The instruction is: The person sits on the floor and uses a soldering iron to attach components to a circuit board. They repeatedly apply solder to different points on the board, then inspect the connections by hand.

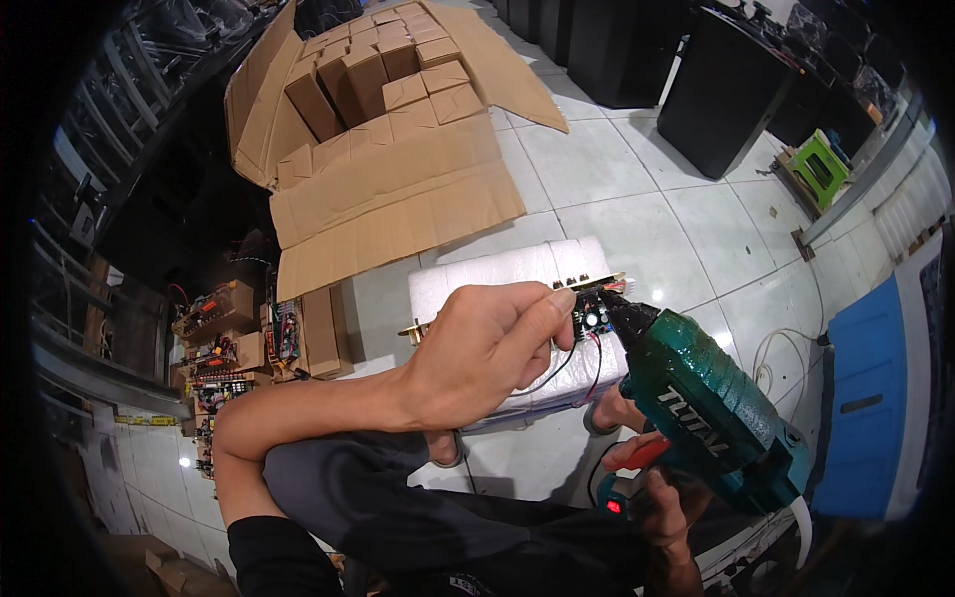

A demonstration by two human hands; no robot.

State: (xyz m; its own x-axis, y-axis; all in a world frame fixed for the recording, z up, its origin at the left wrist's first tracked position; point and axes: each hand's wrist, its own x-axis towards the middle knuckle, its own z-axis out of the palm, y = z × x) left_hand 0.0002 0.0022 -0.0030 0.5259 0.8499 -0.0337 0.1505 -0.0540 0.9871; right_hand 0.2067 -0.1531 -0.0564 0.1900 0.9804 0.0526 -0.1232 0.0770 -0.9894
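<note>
- Left grip (487, 343): thumb and fingers pinched closed at the edge of a wired circuit board (593, 320).
- Right grip (665, 505): wrapped round the handle of a teal glue gun (708, 403) — its black nozzle at the board.
- Beneath the board: white foam (463, 267).
- Beyond: an open cardboard box (398, 211) — small cartons (413, 92) inside.

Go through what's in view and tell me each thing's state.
Circuit board: pinched in left hand
Glue gun: in right hand, nozzle at board
Switch: lit red
Glue stick: loaded, end protruding
Carton: open, flaps spread
Small boxes: look closed
</note>
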